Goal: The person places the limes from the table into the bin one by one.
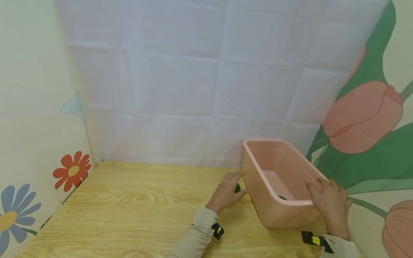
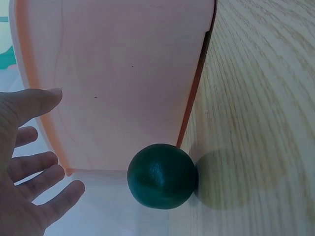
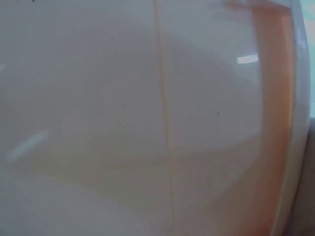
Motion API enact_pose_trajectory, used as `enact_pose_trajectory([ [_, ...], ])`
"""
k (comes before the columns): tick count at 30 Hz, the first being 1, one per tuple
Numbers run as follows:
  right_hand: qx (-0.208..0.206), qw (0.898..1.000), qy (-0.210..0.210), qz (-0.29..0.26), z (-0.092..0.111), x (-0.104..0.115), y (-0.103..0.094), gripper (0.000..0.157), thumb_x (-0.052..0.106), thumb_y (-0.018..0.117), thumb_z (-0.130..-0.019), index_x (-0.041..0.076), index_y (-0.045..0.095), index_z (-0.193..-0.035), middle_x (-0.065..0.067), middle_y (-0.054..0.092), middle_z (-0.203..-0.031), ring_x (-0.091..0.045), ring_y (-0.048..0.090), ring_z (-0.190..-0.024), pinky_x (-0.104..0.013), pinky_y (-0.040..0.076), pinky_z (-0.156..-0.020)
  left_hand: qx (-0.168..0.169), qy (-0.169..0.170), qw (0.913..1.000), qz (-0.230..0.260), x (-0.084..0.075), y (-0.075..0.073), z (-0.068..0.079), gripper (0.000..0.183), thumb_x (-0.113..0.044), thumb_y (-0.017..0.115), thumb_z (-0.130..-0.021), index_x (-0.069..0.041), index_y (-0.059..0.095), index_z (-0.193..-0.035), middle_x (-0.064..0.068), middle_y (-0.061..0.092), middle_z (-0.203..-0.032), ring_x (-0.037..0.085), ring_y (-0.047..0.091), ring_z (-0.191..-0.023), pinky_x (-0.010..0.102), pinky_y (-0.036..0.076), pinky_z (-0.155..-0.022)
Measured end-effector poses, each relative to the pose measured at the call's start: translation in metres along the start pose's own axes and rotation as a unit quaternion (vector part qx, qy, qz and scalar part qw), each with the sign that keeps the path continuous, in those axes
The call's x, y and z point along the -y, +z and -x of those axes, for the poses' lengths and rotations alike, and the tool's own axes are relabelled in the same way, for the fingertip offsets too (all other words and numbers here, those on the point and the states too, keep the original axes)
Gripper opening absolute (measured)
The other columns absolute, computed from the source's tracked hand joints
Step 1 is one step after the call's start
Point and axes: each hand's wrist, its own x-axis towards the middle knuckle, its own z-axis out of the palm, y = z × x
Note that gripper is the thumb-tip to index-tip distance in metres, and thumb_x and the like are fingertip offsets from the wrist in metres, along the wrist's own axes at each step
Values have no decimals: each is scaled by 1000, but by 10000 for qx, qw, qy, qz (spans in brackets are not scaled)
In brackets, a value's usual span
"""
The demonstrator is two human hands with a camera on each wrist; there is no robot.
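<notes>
A pink plastic bin (image 1: 267, 214) stands on the wooden table. Beside its left wall lies a dark green ball (image 2: 162, 176), mostly hidden behind my left hand (image 1: 228, 191) in the head view. That hand has its fingers spread and apart from the ball in the left wrist view. My right hand (image 1: 332, 202) grips the bin's rim near the front right corner, its thumb over the inner side and its fingers toward the outside. Inside the bin, by the front wall, a sliver of another dark green thing (image 1: 282, 197) shows. The right wrist view holds mainly the bin's smooth wall (image 3: 123, 108).
Behind the wood-grain table (image 1: 135, 208) hangs a creased white sheet (image 1: 167, 89). A flower-printed panel (image 1: 32, 125) borders the left side. Close to the bin's right side stands a tulip-printed panel (image 1: 374, 161).
</notes>
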Motion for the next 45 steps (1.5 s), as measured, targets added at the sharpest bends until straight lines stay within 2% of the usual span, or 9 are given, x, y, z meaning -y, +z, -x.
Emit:
enact_pose_trajectory([
  [7,58,10000,15,-38,0,1,-1,81,60,27,-103,-11,40,-140,-46,23,-141,-72,20,-122,-82,23,-85,-31,33,10000,-32,4,2,3,60,-26,72,-94,-6,48,-145,10,54,-143,28,49,-132,37,45,-107],
  [12,36,10000,39,-80,1,1,-1,80,59,27,-103,-11,40,-140,-46,23,-140,-72,20,-123,-83,22,-85,48,-80,9999,-40,7,3,3,61,-27,72,-94,-8,47,-146,10,53,-144,28,48,-133,37,44,-108],
  [23,31,9999,42,-96,1,1,-1,80,59,27,-103,-11,40,-140,-46,22,-141,-72,19,-123,-82,22,-86,137,-86,9998,-142,12,4,5,63,-29,73,-93,-9,46,-147,16,50,-146,30,46,-135,40,44,-108],
  [34,178,9997,112,-91,0,2,-2,81,60,26,-103,-11,39,-141,-46,21,-142,-72,18,-124,-82,22,-86,421,-375,9984,-72,17,11,7,62,-27,74,-93,-7,48,-145,16,50,-146,32,45,-135,42,43,-108],
  [38,110,9999,41,-78,1,2,-2,80,59,27,-103,-11,40,-140,-46,23,-141,-72,20,-122,-82,23,-85,502,-467,9976,76,18,11,9,62,-26,73,-93,-6,47,-146,18,48,-147,34,43,-136,45,42,-109],
  [45,44,9999,2,-132,1,2,-1,80,59,27,-103,-11,40,-140,-46,21,-142,-72,19,-123,-83,22,-85,579,-560,9967,53,20,13,10,62,-27,74,-93,-8,48,-145,20,46,-148,34,43,-137,45,43,-108],
])
